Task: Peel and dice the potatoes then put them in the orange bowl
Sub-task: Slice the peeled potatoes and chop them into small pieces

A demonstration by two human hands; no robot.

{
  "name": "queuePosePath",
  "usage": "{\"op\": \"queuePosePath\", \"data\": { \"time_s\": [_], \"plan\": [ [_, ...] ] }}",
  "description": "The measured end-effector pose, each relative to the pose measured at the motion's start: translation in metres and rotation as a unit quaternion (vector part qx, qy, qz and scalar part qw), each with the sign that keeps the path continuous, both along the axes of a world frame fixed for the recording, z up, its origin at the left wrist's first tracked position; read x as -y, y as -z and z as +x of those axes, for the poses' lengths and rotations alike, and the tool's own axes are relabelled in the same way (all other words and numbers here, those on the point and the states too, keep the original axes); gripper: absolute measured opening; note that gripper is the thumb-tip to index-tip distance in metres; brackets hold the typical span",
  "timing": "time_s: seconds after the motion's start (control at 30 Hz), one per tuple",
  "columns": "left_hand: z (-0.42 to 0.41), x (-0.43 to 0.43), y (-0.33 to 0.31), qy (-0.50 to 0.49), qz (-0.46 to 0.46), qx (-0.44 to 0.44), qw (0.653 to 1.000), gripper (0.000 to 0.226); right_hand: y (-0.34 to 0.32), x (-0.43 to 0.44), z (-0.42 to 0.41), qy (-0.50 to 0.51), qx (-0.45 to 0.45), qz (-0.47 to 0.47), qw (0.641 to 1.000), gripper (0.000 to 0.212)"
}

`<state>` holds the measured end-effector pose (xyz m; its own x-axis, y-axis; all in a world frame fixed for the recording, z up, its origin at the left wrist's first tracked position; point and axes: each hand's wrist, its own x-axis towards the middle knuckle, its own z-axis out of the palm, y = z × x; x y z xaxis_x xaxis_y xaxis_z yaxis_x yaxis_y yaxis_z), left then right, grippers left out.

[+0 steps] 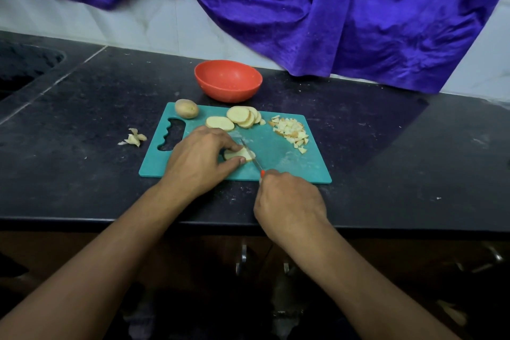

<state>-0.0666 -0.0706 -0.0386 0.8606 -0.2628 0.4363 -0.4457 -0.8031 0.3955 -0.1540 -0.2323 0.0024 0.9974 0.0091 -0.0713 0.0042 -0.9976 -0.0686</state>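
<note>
On a teal cutting board (pixel 278 163), my left hand (pixel 198 157) pinches a potato slice (pixel 238 154) between fingers and thumb. My right hand (pixel 289 199) grips an orange-handled knife (pixel 252 156) whose blade lies across that slice. Several round potato slices (pixel 240 117) sit at the board's far side, a pile of diced potato (pixel 292 130) at its right. One whole unpeeled potato (pixel 186 108) rests on the board's far left corner. The orange bowl (pixel 228 80) stands behind the board with nothing in it.
Potato peelings (pixel 134 138) lie on the black counter (pixel 82 107) left of the board. A sink (pixel 22 69) is at the far left. Purple cloth (pixel 331 16) hangs over the tiled wall behind. Cabinet handles (pixel 242 257) show below the counter edge.
</note>
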Motion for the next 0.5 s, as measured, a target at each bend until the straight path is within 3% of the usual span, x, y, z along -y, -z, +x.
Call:
{"op": "queuePosePath", "data": {
  "time_s": [0.5],
  "plan": [
    [-0.010, -0.001, -0.005, -0.007, -0.036, 0.001, 0.999, 0.039, -0.025, 0.009, 0.009, 0.032, 0.005, 0.072, 0.997, 0.036]
  ]
}}
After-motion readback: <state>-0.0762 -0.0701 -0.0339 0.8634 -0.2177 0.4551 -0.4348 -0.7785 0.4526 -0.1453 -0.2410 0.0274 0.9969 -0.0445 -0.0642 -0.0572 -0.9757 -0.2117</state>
